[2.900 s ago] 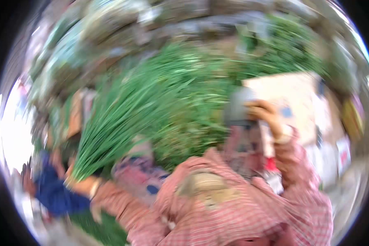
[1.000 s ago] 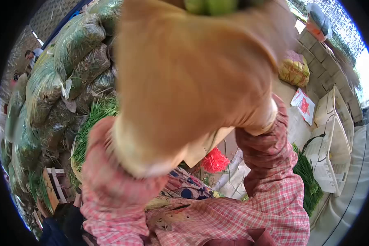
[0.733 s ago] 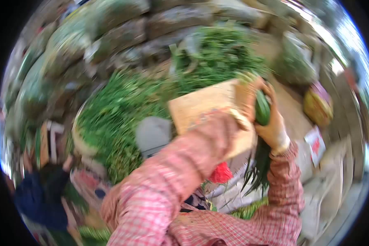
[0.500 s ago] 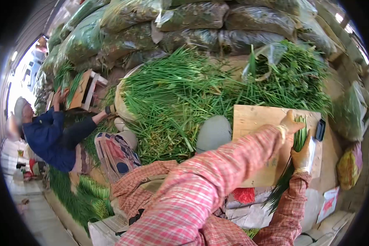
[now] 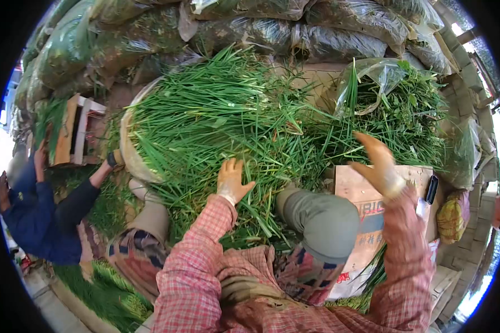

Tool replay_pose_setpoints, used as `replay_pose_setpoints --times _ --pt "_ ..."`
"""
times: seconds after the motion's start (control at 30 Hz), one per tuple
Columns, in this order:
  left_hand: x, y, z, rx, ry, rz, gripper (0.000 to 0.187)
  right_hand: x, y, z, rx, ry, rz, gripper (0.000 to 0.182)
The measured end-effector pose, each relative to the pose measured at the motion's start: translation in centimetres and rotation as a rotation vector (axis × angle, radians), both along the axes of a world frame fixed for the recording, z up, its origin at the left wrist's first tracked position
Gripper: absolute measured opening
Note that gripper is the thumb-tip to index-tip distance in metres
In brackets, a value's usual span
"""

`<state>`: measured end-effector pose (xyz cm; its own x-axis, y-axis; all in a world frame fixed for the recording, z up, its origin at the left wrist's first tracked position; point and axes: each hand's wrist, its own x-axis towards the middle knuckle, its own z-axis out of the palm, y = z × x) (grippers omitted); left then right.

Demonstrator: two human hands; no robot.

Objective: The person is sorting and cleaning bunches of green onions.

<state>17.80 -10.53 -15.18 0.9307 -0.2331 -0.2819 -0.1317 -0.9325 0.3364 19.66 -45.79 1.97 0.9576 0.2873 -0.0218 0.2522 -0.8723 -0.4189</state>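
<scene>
My left hand (image 5: 233, 180), in a pale glove, reaches over the heap of long green chive-like stalks (image 5: 205, 105) with its fingers spread. It is at the heap's near side, and nothing shows in its grasp. My right hand (image 5: 379, 164), gloved too, is raised above the far edge of the wooden board (image 5: 347, 186), thumb and fingers apart and holding nothing. Printed lettering shows on the board, and a dark oblong object (image 5: 432, 190) sits at its right edge. Dark green leaves (image 5: 376, 269) hang low beside the board, partly behind my right sleeve.
Stacked plastic sacks (image 5: 339, 41) line the back. Tangled greens (image 5: 411, 119) lie at the right beneath a clear bag. At the left a co-worker in a dark blue top (image 5: 33, 222) sits beside another small board (image 5: 66, 130). More stalks (image 5: 100, 294) lie at lower left.
Both hands have left the bunch of green stalks they held over the board. My left hand has swung left to the heap; my right has lifted away and opened. The camera view has shifted.
</scene>
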Motion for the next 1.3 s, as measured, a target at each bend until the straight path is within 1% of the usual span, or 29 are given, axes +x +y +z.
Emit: replay_pose_setpoints --times 0.03,0.1,0.13,0.17,0.23,0.3,0.33,0.37,0.4,0.43,0.47,0.5,0.53,0.57,0.63,0.7,0.73,0.77,0.8,0.83,0.87,0.9,0.97,1.0,1.07,1.13,1.17,1.2,1.3 --pt "0.5 0.2 -0.8 0.037 -0.010 0.038 0.084 3.1 3.5 -0.5 -0.117 0.114 0.052 0.066" --pt "2.4 0.1 -3.3 0.080 -0.143 0.064 0.095 8.8 7.3 -5.9 -0.176 0.096 0.133 0.071" --pt "3.9 -0.1 -2.7 0.090 -0.060 0.057 0.100 11.6 9.3 -8.1 -0.253 0.143 0.100 0.076" --pt "5.2 -0.4 -3.0 0.062 -0.020 0.019 0.099 14.1 11.0 -9.7 -0.310 0.142 0.092 0.081" --pt "6.2 -1.7 -2.1 0.163 0.125 -0.186 0.096 17.0 13.4 -12.5 -0.379 0.188 0.097 0.087" --pt "3.6 -2.5 -3.6 0.235 0.177 -0.385 0.086 17.9 15.3 -14.3 -0.478 0.238 0.100 0.089" --pt "1.6 -2.1 -3.8 0.143 0.181 -0.400 0.083 17.0 15.8 -15.2 -0.622 0.196 0.231 0.090" --pt "-1.6 -1.6 -4.8 0.177 0.164 -0.463 0.082 15.5 16.0 -15.5 -0.707 0.146 0.430 0.090" --pt "-4.6 -0.8 -5.7 0.208 0.147 -0.524 0.081 13.5 16.1 -15.6 -0.654 0.165 0.616 0.088" --pt "-6.2 0.2 -4.9 0.135 0.230 -0.556 0.081 11.1 16.5 -15.7 -0.611 0.249 0.797 0.087" --pt "-7.7 1.4 -3.6 0.062 0.315 -0.590 0.082 7.6 15.8 -16.9 -0.500 0.202 0.924 0.078" --pt "-9.3 2.7 -3.2 0.034 0.299 -0.617 0.079 3.9 14.9 -19.0 -0.477 0.155 1.035 0.062" --pt "-10.8 3.9 -3.0 0.008 0.281 -0.643 0.075 1.3 14.0 -18.3 -0.543 0.254 1.220 0.049" --pt "-12.7 5.2 -2.8 0.008 0.257 -0.609 0.072 0.8 14.3 -19.5 -0.549 0.817 1.270 0.047" --pt "-14.8 7.0 -2.7 0.012 0.197 -0.540 0.068 1.4 13.5 -19.2 -0.367 0.970 1.102 0.049" --pt "-15.0 7.9 -2.2 0.187 0.468 -0.602 0.065 4.3 12.8 -17.4 -0.098 1.057 0.953 0.050" --pt "-15.1 8.2 -1.9 0.274 0.606 -0.628 0.063 7.0 13.2 -14.4 -0.042 0.923 0.777 0.051" --pt "-15.6 8.8 -2.5 0.270 0.601 -0.639 0.063 9.9 13.4 -12.2 0.012 0.786 0.604 0.052" --pt "-16.1 9.5 -3.5 0.271 0.596 -0.651 0.062 11.8 12.2 -13.3 -0.027 0.343 0.575 0.061" --pt "-16.4 10.0 -3.9 0.277 0.592 -0.667 0.061 14.9 12.9 -11.2 -0.331 0.372 0.550 0.079" --pt "-15.8 9.7 -3.2 0.268 0.576 -0.664 0.057 16.0 11.5 -12.6 -0.396 0.166 0.544 0.103" --pt "-15.7 9.5 -3.2 0.285 0.594 -0.670 0.056 16.8 10.1 -15.5 -0.539 0.081 0.526 0.118" --pt "-15.8 9.3 -3.6 0.326 0.632 -0.682 0.053 18.3 9.4 -19.1 -0.696 0.159 0.507 0.126" --pt "-15.8 9.2 -3.8 0.335 0.651 -0.638 0.055 18.7 9.4 -20.4 -0.663 0.147 0.469 0.125" --pt "-15.9 9.6 -4.2 0.288 0.570 -0.676 0.058 19.5 9.5 -23.0 -0.600 0.122 0.414 0.124" --pt "-16.0 9.7 -4.3 0.254 0.502 -0.693 0.064 20.6 10.4 -22.9 -0.546 0.459 0.364 0.123" --pt "-16.0 9.7 -4.4 0.264 0.536 -0.692 0.064 20.8 10.7 -22.8 -0.521 0.628 0.335 0.123" --pt "-15.6 9.4 -4.1 0.269 0.570 -0.698 0.065 20.4 10.3 -22.7 -0.299 0.648 0.246 0.102" --pt "-14.8 9.2 -3.7 0.250 0.596 -0.698 0.065 19.8 10.3 -22.1 0.000 0.825 0.188 0.071"
